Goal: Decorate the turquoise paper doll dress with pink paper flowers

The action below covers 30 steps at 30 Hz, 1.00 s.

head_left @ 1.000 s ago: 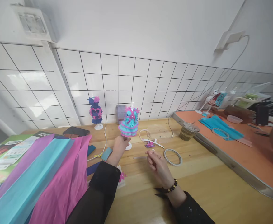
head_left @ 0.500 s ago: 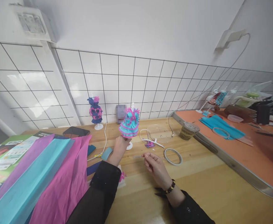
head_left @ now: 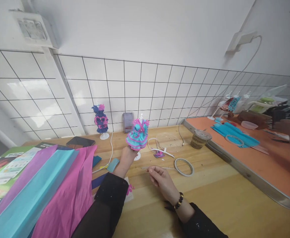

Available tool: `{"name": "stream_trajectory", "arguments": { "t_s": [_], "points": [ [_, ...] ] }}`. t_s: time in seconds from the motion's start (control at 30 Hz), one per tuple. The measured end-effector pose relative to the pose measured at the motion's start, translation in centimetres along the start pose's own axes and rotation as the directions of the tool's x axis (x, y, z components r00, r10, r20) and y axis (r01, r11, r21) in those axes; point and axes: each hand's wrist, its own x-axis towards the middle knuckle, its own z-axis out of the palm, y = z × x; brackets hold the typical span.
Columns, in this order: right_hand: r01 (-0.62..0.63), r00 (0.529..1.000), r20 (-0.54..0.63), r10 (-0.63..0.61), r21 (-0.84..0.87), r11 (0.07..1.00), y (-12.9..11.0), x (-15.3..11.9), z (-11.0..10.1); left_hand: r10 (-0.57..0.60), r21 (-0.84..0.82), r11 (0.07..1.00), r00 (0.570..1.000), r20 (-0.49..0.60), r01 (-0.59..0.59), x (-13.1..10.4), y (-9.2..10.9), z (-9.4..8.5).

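My left hand is closed round the stand of a miniature dress form under its turquoise and pink ruffled paper dress. The form stands upright, its white round base showing beside the wrist. To the right, my right hand pinches a thin pale strip, whose end sticks out to the left of the fingertips. A faint line runs from these fingers toward a narrow roll of tape lying flat on the table. Dark scissors lie partly under my right wrist.
Folded turquoise paper and pink paper cover the left side. A second dress form in navy and pink stands by the wall near a phone. A lidded cup sits by the orange table; another person's blurred hand is at far right.
My right hand has shifted slightly left with the strip. The dressed form in my left hand sits a little lower in view. The other person's hand at far right has moved left.
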Motion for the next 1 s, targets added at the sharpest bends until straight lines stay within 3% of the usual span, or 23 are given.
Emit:
{"name": "stream_trajectory", "arguments": {
  "t_s": [0.33,0.63,0.8,1.0],
  "points": [
    [0.006,1.0,0.015,-0.005,-0.042,0.999,-0.2,-0.2,0.1,-0.023,0.08,0.997,1.0,0.011,0.022,0.1,0.1,-0.1],
    [0.036,0.999,-0.021,-0.037,-0.067,0.997,0.0,-0.2,0.0,0.025,0.1,0.995,1.0,0.006,-0.026,-0.6,-0.5,-1.6],
    [0.058,0.998,0.006,-0.058,-0.183,0.981,0.4,-0.5,0.2,0.033,0.073,0.997,0.999,0.006,-0.034,-2.2,-1.2,-3.0],
    [0.127,0.989,0.114,-0.092,-0.349,0.928,1.1,-1.3,1.0,0.062,0.113,0.992,0.998,-0.02,-0.059,-6.0,-1.9,-4.9]
  ]
}}
